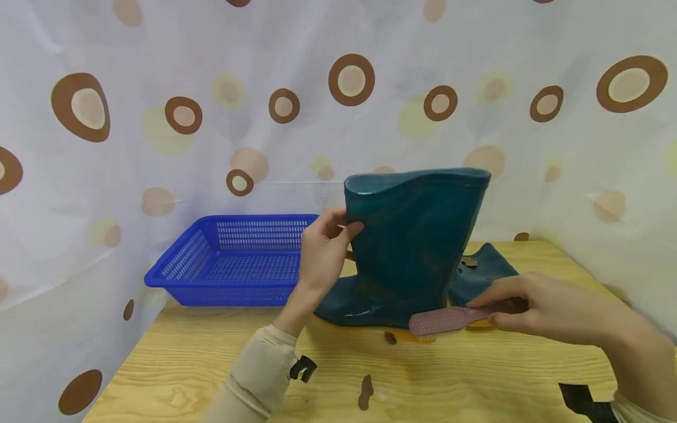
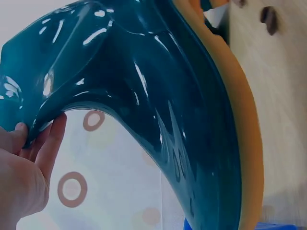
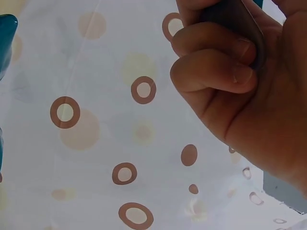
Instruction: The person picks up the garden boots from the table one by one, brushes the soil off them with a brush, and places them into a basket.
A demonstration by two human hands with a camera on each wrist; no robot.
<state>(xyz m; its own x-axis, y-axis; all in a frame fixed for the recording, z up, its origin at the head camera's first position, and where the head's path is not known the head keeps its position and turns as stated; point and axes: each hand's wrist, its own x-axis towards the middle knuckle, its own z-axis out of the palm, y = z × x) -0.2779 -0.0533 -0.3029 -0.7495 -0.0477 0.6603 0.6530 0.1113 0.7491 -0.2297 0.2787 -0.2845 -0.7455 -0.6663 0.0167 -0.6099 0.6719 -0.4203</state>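
A teal rubber boot [image 1: 407,252] with a yellow sole [image 2: 247,153] stands over the table, its toe pointing left. My left hand [image 1: 324,252] pinches the front of the shaft, thumb on the near side. In the left wrist view the rubber creases at those fingers [image 2: 53,139]. My right hand [image 1: 550,308] grips the handle of a pink brush [image 1: 439,321], whose head overlaps the sole at the heel. Pale bristles show under the brush head. Curled fingers [image 3: 216,72] wrap the dark handle in the right wrist view.
Behind on the right, a second teal boot [image 1: 483,273] lies on the table with a brown patch on it. A blue plastic basket [image 1: 227,296] stands at the back left. Brown bits [image 1: 366,392] lie on the wooden table [image 1: 222,364]. A patterned curtain [image 1: 296,47] hangs behind.
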